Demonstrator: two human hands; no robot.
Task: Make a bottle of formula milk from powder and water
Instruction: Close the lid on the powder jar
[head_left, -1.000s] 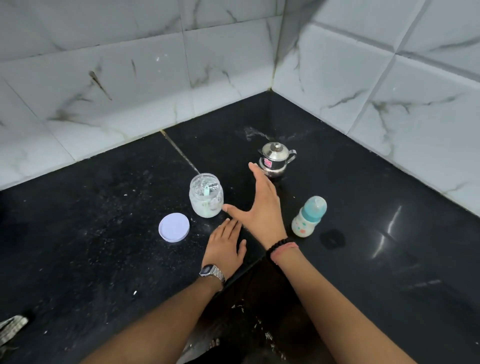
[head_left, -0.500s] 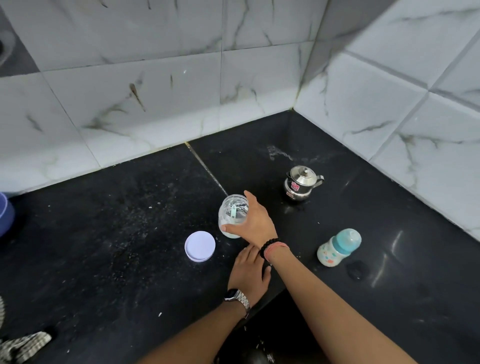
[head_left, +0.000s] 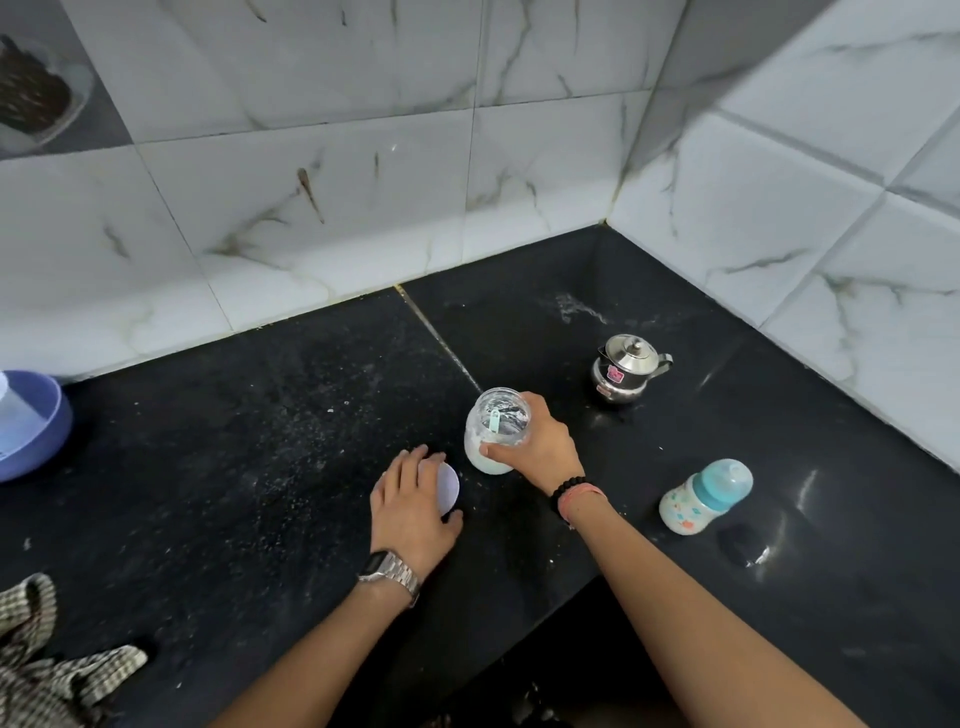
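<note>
Hands are now closing on the powder things: the right hand (head_left: 540, 449), open over the counter (head_left: 234, 467) a second ago, is gripping the open jar (head_left: 491, 441), while the left hand (head_left: 410, 499) has shifted onto the lid (head_left: 451, 491) (probably recapping). Bottle (head_left: 701, 496) is standing capped at right; counter edge is running near the wrists, free room lying leftward.

Bare forearms: a steel-link watch (head_left: 388, 567) on the left wrist, bead bracelet (head_left: 568, 487) (black) on the right.

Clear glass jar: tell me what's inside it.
The clear glass jar holds white powder and a pale green scoop. The right hand gripping it covers its right side.
</note>
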